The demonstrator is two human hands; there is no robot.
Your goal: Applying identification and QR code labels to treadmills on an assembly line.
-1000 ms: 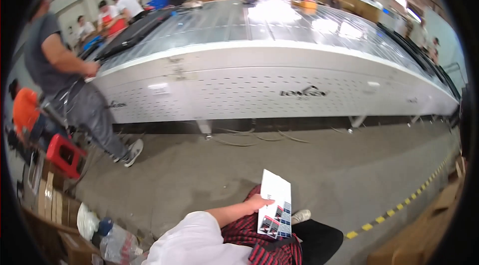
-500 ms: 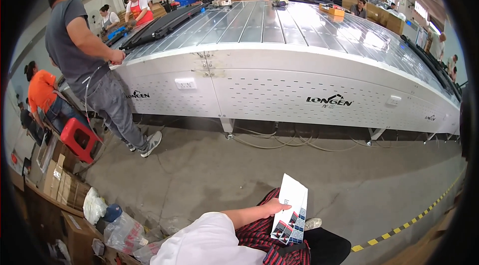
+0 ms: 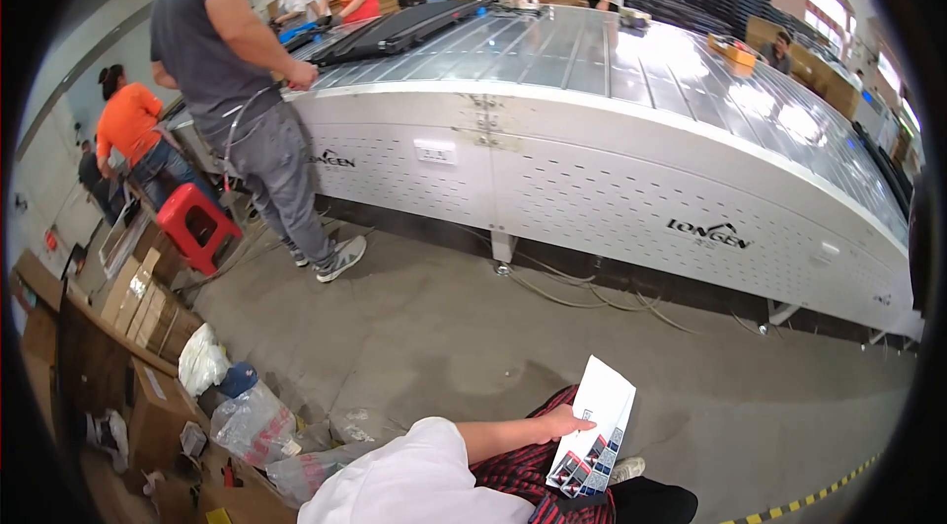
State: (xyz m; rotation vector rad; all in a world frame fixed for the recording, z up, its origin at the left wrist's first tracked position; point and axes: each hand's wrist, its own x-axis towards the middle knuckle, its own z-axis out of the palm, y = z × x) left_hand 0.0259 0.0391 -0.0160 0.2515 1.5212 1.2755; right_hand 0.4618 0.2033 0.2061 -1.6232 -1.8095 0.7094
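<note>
My left hand (image 3: 562, 422) is closed on a few white leaflets (image 3: 604, 396), its thumb lying on top of them. They are slightly fanned, with coloured printed blocks in dark blue, red and black at the lower end. The leaflets lie over my lap, above a red-and-black striped apron (image 3: 503, 478) and dark trousers (image 3: 656, 502). My left arm in a white sleeve (image 3: 404, 475) reaches in from the lower edge. My right hand does not show.
A long white workbench (image 3: 592, 179) with a slatted metal top crosses ahead. A person in grey (image 3: 222, 40) stands at its left end, near a red stool (image 3: 197, 228). Cardboard boxes (image 3: 163, 415) and plastic bags (image 3: 254, 425) sit at lower left. Cables (image 3: 582, 295) trail under the bench.
The view has swung left and tilted, so the bench and people appear farther right. My left hand still grips the leaflets over my lap.
</note>
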